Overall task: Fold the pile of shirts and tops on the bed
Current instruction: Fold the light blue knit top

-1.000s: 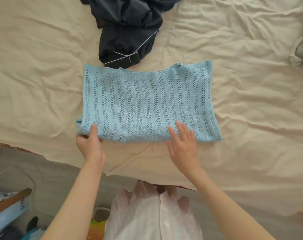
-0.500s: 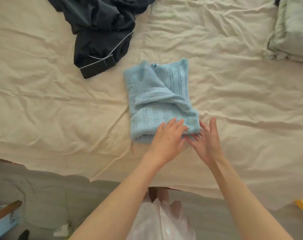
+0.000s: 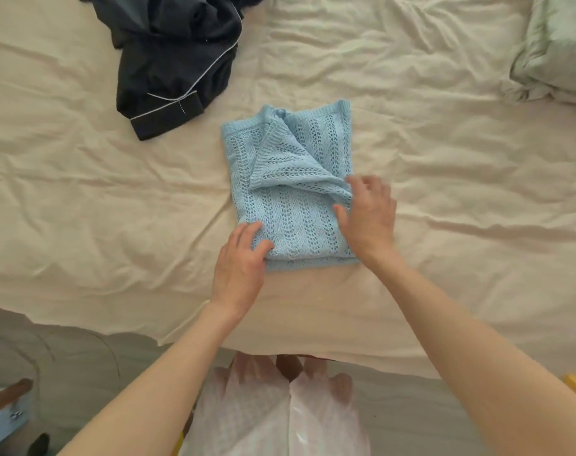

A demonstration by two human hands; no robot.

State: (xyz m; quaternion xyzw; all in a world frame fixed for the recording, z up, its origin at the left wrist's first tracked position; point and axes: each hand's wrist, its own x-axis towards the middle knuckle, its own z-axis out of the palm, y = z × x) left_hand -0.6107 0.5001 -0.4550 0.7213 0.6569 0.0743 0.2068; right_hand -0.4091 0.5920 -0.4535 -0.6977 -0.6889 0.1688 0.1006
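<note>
blue top lies folded mid-bed. left hand presses its near-left corner, fingers loose; right hand flat on its right edge. smooth the loose flap flat, square the edges.

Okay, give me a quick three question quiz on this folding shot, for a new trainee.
1. True or false: the light blue knit top lies spread out flat and unfolded.
2. Which hand touches the top's near left corner?
   A. left hand
   B. right hand
3. Fill in: the dark garment with white piping lies crumpled and ______ on the bed sheet.

Key: 1 false, it is folded into a narrow bundle; 2 A; 3 unfolded.
</note>
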